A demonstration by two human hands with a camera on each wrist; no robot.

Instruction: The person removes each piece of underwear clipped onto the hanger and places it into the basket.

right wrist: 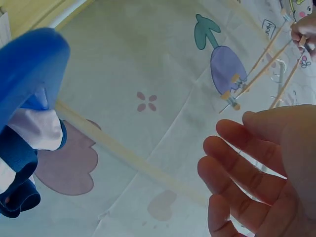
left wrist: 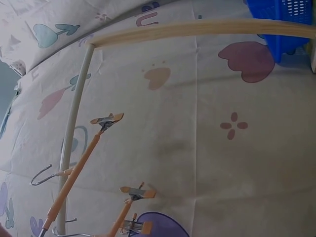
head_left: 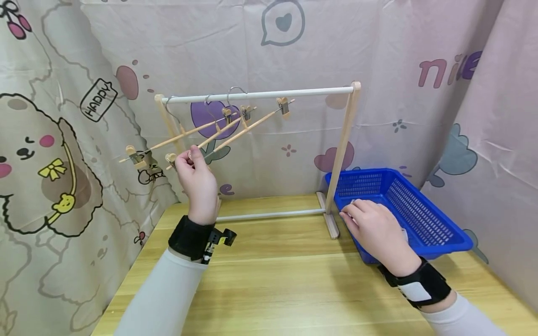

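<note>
Three wooden clip hangers hang by metal hooks from the white top rod [head_left: 290, 93] of a small rack. My left hand [head_left: 197, 182] pinches the near end of the rightmost clip hanger [head_left: 256, 125], thumb and fingers covering its clip. That hanger's far clip [head_left: 283, 107] stays in sight, tipped up to the right. Right by the same fingers is the middle hanger [head_left: 218, 133]; the leftmost hanger [head_left: 172, 140] slants behind. Over the blue basket's near left side, my right hand [head_left: 374, 228] has loosely bent fingers, with nothing between them in the right wrist view.
The blue plastic basket [head_left: 437, 214] stands right of the rack's wooden post [head_left: 340, 154]. White and dark blue cloth [right wrist: 42, 128] shows at its rim in the right wrist view. A printed curtain [head_left: 277, 60] hangs behind the wooden table [head_left: 269, 280].
</note>
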